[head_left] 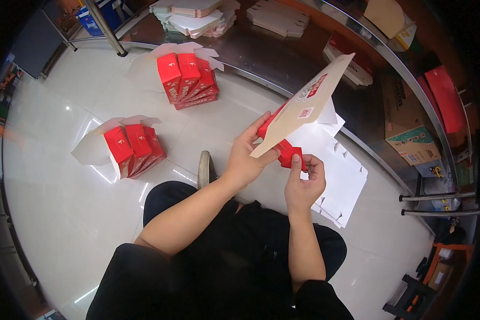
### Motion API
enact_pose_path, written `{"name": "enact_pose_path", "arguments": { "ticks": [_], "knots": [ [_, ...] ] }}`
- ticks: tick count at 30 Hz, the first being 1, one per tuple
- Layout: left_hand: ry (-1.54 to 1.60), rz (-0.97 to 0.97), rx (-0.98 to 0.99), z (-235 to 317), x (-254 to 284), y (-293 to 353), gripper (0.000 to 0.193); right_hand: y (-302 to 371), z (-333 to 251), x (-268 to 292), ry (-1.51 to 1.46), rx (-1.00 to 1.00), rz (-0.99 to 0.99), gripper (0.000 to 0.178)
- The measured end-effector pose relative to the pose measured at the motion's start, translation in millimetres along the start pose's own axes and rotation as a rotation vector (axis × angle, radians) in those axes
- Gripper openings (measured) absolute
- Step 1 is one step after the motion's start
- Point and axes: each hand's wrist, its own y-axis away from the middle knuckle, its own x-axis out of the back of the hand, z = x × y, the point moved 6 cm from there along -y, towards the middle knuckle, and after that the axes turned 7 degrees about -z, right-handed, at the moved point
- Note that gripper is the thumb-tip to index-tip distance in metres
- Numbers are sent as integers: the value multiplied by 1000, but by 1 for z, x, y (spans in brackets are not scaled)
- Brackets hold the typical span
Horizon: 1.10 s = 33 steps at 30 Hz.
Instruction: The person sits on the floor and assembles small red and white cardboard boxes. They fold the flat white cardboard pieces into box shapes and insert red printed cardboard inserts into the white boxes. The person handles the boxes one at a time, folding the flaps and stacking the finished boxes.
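Between my two hands, above my lap, is a partly folded cardboard box with red sides and a tan printed lid panel raised at a slant. My left hand grips its near left edge, the fingers partly hidden behind the panel. My right hand pinches a red corner flap between thumb and fingers. Under and beyond the box, flat white box blanks with slotted edges lie on the floor to the right.
Folded red boxes with open pale lids stand nested in two groups on the tiled floor, one farther off and one nearer. Beyond runs a metal shelf with stacked flat cardboard. A brown carton sits at the right.
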Motion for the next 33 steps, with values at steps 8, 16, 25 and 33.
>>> {"name": "enact_pose_path", "arguments": {
  "ticks": [8,16,25,33],
  "knots": [
    [37,21,38,1,4,1,81,-5,-14,-2,163,228,-114,7],
    [64,-10,115,0,2,1,83,-3,-14,-3,189,218,-167,10],
    [41,-41,100,-7,-4,1,83,-9,-24,-1,208,229,-148,7],
    [-7,-64,76,-11,-6,0,91,-11,-19,1,197,203,-160,22]
  ]
}}
